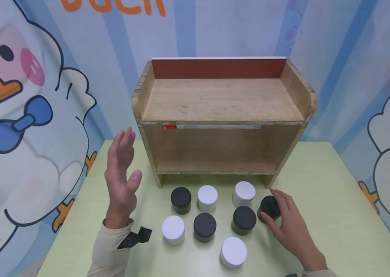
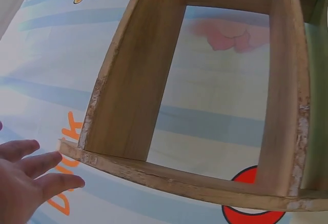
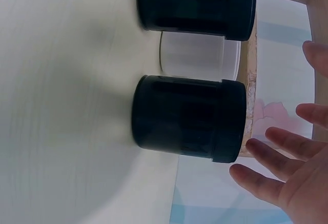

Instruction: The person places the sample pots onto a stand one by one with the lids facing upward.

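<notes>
The head view looks forward and down from above at the bench [image 1: 319, 181], the wooden shelf [image 1: 220, 100] and the jars before it. The left wrist view sits close, tilted up at the same wooden shelf [image 2: 138, 80]. The right wrist view lies low on the bench [image 3: 61, 106], rolled sideways, very near a black jar [image 3: 187, 117], the rightmost black jar [image 1: 270, 206] in the head view

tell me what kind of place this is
Probably a staged tabletop booth rather than a home: cartoon duck panels wall in a pale green table, which bears only a bare wooden shelf and black and white jars.
</notes>
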Motion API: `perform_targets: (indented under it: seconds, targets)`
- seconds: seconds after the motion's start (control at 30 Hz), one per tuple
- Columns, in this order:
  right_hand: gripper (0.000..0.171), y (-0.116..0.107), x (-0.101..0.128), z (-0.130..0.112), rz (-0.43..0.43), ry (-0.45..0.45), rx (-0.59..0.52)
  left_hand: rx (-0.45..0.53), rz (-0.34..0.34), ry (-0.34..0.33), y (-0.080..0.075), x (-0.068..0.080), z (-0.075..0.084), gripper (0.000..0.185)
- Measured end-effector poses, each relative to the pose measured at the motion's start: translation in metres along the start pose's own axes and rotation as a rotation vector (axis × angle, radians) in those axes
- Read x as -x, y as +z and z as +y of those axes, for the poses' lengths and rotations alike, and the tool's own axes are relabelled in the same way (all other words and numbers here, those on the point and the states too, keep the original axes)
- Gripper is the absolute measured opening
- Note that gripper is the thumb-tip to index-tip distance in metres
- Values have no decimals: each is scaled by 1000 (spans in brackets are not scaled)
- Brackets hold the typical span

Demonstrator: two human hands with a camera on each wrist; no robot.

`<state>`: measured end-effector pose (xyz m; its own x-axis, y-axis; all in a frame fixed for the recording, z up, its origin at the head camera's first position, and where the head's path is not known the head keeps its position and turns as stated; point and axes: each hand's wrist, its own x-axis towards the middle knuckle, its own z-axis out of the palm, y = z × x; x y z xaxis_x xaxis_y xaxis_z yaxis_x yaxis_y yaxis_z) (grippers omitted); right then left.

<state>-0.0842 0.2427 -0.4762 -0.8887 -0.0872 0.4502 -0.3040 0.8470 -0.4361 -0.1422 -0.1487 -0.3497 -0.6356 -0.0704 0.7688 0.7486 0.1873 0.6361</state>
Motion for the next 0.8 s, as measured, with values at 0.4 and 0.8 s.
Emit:
perform_targets:
  seconds: [0.4,0.8]
  targets:
    - [75,4,0,2,29,-17,-13,-12,21,16,-1,-18,4,70]
    - [76,7,0,6,53,-18,-10,-3,63,-19,4,-24,6,68]
